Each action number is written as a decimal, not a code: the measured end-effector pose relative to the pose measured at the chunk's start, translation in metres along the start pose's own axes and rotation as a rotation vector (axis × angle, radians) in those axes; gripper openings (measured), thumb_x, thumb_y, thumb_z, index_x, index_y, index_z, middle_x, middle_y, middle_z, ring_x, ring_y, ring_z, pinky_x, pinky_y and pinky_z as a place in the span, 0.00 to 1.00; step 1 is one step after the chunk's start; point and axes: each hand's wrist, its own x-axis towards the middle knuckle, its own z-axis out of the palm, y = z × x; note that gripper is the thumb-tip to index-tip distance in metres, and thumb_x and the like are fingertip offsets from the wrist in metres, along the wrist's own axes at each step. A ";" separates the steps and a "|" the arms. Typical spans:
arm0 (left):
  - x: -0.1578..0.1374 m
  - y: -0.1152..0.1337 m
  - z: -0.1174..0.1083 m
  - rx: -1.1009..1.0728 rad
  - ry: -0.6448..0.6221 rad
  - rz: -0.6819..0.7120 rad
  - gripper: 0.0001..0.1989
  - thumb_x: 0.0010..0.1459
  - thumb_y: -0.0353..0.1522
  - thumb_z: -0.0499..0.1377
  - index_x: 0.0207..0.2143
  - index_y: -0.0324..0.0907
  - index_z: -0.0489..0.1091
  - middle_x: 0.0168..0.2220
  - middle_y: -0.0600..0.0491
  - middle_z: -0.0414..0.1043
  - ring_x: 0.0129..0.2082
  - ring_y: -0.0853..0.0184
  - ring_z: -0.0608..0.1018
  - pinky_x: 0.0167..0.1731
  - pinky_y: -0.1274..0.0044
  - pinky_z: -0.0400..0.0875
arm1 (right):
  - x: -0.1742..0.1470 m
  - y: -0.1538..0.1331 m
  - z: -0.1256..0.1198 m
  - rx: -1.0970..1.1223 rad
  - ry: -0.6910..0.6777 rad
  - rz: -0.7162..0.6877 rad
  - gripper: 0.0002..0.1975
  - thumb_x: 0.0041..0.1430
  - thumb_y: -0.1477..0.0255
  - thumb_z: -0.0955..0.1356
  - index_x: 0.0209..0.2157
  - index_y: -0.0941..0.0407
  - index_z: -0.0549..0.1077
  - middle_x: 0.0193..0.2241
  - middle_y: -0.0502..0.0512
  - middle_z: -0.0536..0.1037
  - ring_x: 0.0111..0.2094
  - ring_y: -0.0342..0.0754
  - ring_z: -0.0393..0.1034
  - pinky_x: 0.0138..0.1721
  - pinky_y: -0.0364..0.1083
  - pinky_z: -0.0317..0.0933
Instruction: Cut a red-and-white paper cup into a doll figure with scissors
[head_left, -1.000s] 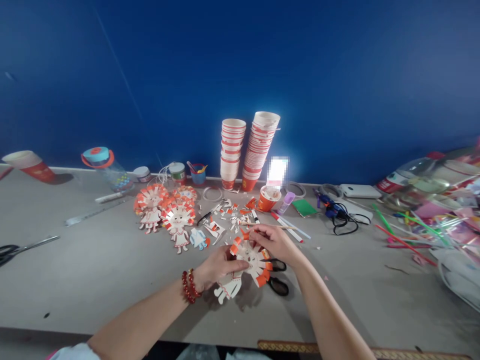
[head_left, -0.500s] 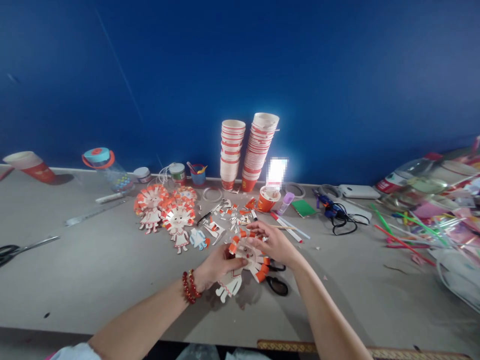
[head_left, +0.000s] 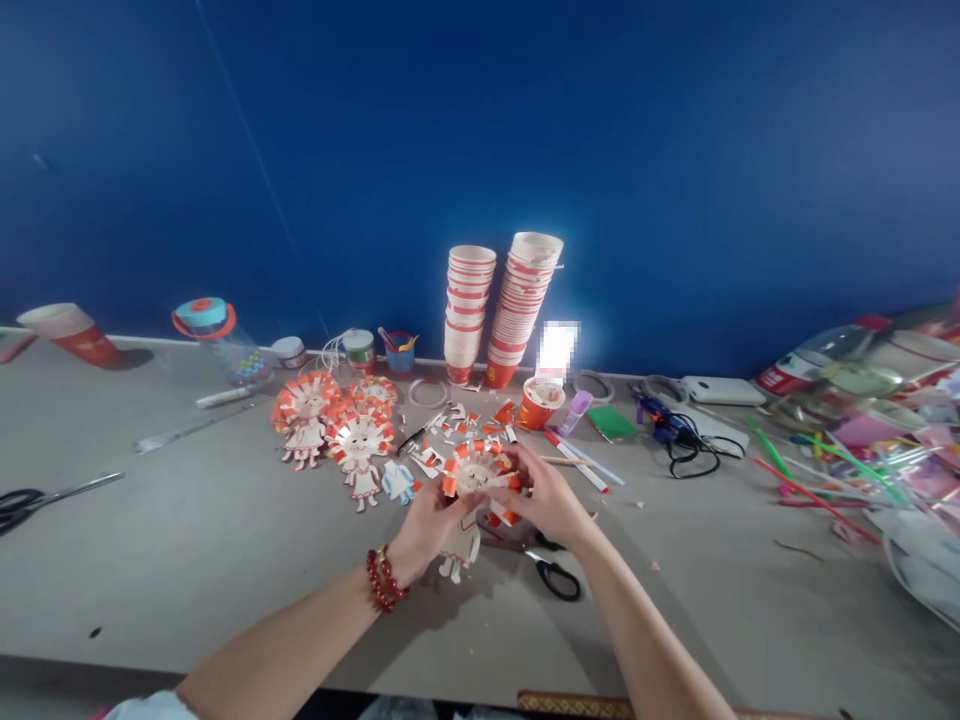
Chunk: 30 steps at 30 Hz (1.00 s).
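Observation:
Between my two hands is a paper doll (head_left: 474,478), with a round white face, a fringe of orange-and-white cut strips and a white dress hanging below. My left hand (head_left: 427,525) grips its left side, thumb over the lower edge of the face. On the other side my right hand (head_left: 546,497) has its fingers closed on the fringe, covering part of it. Black-handled scissors (head_left: 556,578) lie on the table just under the doll and my right hand. Finished-looking paper dolls (head_left: 360,440) rest to the left, beside a small blue-and-white paper dress cutout (head_left: 398,481).
Paper scraps (head_left: 457,425) lie behind my hands. Two tall paper cup stacks (head_left: 523,305) stand by the blue wall, near a cup of scraps (head_left: 541,408). Markers (head_left: 581,465), a blue glue gun (head_left: 675,430) and a straw pile (head_left: 832,470) are right; other scissors (head_left: 60,500) lie far left.
The doll has turned from tilted to more upright and shifted slightly left. My right hand has come down from the top of the fringe to its right side.

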 end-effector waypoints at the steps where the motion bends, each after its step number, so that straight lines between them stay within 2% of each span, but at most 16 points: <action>1: 0.000 -0.001 0.000 -0.007 0.007 -0.009 0.18 0.46 0.41 0.66 0.35 0.37 0.73 0.29 0.48 0.78 0.25 0.66 0.77 0.24 0.79 0.69 | 0.000 -0.001 0.001 0.014 0.010 0.014 0.21 0.51 0.63 0.70 0.46 0.56 0.68 0.35 0.55 0.75 0.35 0.51 0.70 0.37 0.48 0.66; 3: 0.000 -0.002 -0.001 -0.042 -0.002 -0.042 0.19 0.46 0.41 0.66 0.34 0.36 0.73 0.25 0.49 0.77 0.21 0.68 0.76 0.21 0.79 0.68 | 0.000 -0.002 0.003 0.100 -0.007 0.045 0.19 0.53 0.63 0.68 0.45 0.57 0.68 0.32 0.54 0.74 0.32 0.49 0.70 0.33 0.46 0.66; 5: 0.001 -0.002 -0.001 -0.070 0.009 -0.067 0.19 0.46 0.42 0.66 0.33 0.35 0.72 0.22 0.51 0.75 0.18 0.69 0.74 0.19 0.79 0.67 | -0.001 -0.003 0.004 0.203 -0.043 0.070 0.21 0.55 0.62 0.67 0.48 0.56 0.66 0.33 0.54 0.74 0.30 0.48 0.70 0.28 0.45 0.67; 8: 0.002 -0.001 -0.001 -0.103 0.049 -0.017 0.20 0.46 0.42 0.66 0.36 0.36 0.72 0.25 0.50 0.76 0.19 0.69 0.75 0.20 0.79 0.68 | -0.003 -0.004 0.007 0.306 -0.071 0.091 0.24 0.56 0.60 0.67 0.51 0.55 0.63 0.35 0.54 0.72 0.30 0.47 0.69 0.24 0.43 0.68; 12: 0.003 0.000 -0.001 -0.094 0.100 0.031 0.18 0.45 0.42 0.66 0.33 0.36 0.73 0.24 0.51 0.76 0.18 0.70 0.74 0.19 0.80 0.67 | -0.004 -0.005 0.010 0.315 -0.078 0.085 0.23 0.54 0.61 0.69 0.49 0.55 0.63 0.33 0.53 0.72 0.30 0.47 0.69 0.25 0.44 0.69; 17: 0.003 0.002 -0.001 -0.179 0.065 -0.033 0.22 0.45 0.42 0.66 0.39 0.37 0.72 0.24 0.51 0.77 0.17 0.68 0.75 0.19 0.78 0.68 | -0.004 -0.007 0.011 0.328 -0.074 0.042 0.23 0.55 0.61 0.69 0.49 0.55 0.63 0.34 0.54 0.72 0.34 0.49 0.69 0.27 0.43 0.68; 20: 0.004 0.003 0.001 -0.200 0.082 -0.027 0.20 0.43 0.40 0.68 0.35 0.36 0.73 0.22 0.52 0.76 0.18 0.69 0.75 0.20 0.78 0.69 | -0.005 -0.010 0.012 0.320 -0.014 0.039 0.19 0.57 0.60 0.67 0.46 0.55 0.64 0.30 0.52 0.71 0.29 0.47 0.68 0.25 0.42 0.66; 22: 0.005 0.003 0.001 -0.212 0.086 -0.012 0.17 0.43 0.39 0.68 0.33 0.36 0.73 0.25 0.51 0.77 0.21 0.69 0.76 0.22 0.79 0.70 | -0.007 -0.013 0.013 0.326 0.024 0.028 0.17 0.59 0.60 0.66 0.45 0.55 0.64 0.28 0.51 0.70 0.27 0.45 0.67 0.25 0.43 0.66; 26: 0.005 0.004 0.001 -0.232 0.054 -0.015 0.18 0.43 0.38 0.68 0.35 0.36 0.74 0.32 0.47 0.78 0.27 0.66 0.78 0.27 0.77 0.72 | -0.009 -0.017 0.011 0.411 0.009 -0.008 0.21 0.59 0.59 0.65 0.51 0.54 0.61 0.31 0.53 0.71 0.29 0.47 0.68 0.27 0.44 0.68; 30: 0.005 0.003 -0.001 -0.234 0.072 -0.023 0.18 0.43 0.39 0.68 0.33 0.36 0.75 0.29 0.49 0.78 0.25 0.66 0.78 0.28 0.76 0.72 | -0.010 -0.019 0.009 0.474 0.041 0.002 0.24 0.61 0.55 0.61 0.53 0.54 0.60 0.36 0.57 0.71 0.31 0.49 0.68 0.26 0.46 0.70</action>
